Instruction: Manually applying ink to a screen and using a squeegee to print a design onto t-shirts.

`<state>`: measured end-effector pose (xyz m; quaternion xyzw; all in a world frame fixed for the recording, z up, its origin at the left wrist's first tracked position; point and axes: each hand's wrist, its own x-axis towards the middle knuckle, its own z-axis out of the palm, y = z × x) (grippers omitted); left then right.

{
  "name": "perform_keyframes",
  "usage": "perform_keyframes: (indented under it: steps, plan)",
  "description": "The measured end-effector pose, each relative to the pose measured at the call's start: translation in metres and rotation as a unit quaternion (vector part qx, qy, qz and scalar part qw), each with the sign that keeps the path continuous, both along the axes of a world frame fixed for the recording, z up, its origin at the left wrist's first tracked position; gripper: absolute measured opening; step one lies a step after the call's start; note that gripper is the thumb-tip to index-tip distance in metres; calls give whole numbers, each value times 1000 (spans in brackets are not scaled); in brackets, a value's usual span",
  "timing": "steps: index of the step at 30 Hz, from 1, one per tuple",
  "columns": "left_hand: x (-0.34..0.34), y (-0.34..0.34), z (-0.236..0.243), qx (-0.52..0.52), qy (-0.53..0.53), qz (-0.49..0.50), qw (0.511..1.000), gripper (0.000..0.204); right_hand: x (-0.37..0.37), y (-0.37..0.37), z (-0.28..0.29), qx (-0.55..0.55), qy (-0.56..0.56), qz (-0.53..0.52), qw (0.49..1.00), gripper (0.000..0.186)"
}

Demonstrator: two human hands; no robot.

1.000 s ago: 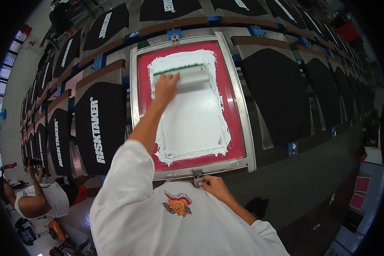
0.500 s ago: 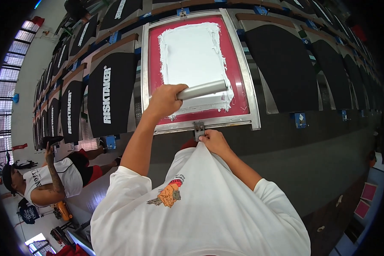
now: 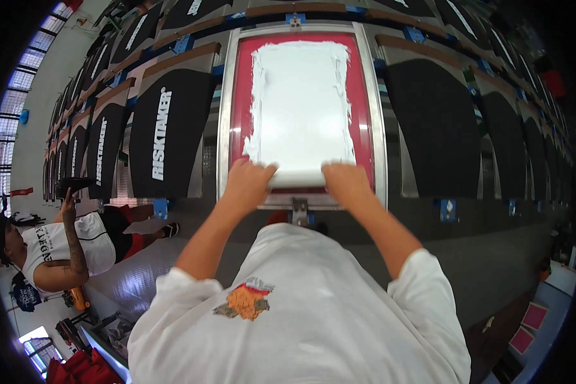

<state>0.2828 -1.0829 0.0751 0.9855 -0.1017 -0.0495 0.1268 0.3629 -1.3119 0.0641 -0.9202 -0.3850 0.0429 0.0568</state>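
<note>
In front of me lies a screen printing frame (image 3: 225, 137) with pale metal edges and a red border area (image 3: 361, 121). Thick white ink (image 3: 301, 102) covers its middle, with ragged ridges along the sides. At the near end, a squeegee (image 3: 299, 178) with a silvery handle lies crosswise over the ink. My left hand (image 3: 249, 182) is wrapped round its left end, and my right hand (image 3: 347, 183) grips the right end. Both are slightly blurred. Below the near edge of the frame sits a metal clamp (image 3: 299, 210).
Black fabric pieces with white lettering (image 3: 163, 131) lie on boards to the left. Plain black pieces (image 3: 434, 128) lie on boards to the right. Blue brackets (image 3: 449, 210) jut out at the near ends. Another person (image 3: 77, 249) stands at left, holding a dark object.
My right hand has left the clamp area and taken hold of the squeegee's right end. The squeegee has come nearer and turned level across the frame, with my left hand still on it.
</note>
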Motion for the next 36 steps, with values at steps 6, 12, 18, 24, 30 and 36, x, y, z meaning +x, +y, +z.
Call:
perform_keyframes:
  steps: [6, 12, 18, 24, 30, 36]
  plan:
    - [-8, 17, -56, -95, -235, 80, 964, 10, -7, 3, -35, 163, -141, -15, 977, 4]
    - [263, 98, -66, 48, -237, 101, 965, 10, 259, 83, -28, 49, -184, -71, 979, 10]
    - [165, 80, 5, 62, -51, 39, 996, 15, 168, 54, 12, -61, 28, -103, 992, 19]
    - [-4, 13, -45, -105, -128, 66, 984, 16, -6, -6, -18, 136, -12, -68, 988, 17]
    - [214, 72, -81, 25, -284, 48, 957, 10, 208, 51, -34, 49, -136, -83, 986, 15]
    - [227, 90, -8, 30, -113, 40, 992, 18, 224, 69, 19, -57, -1, -98, 994, 26]
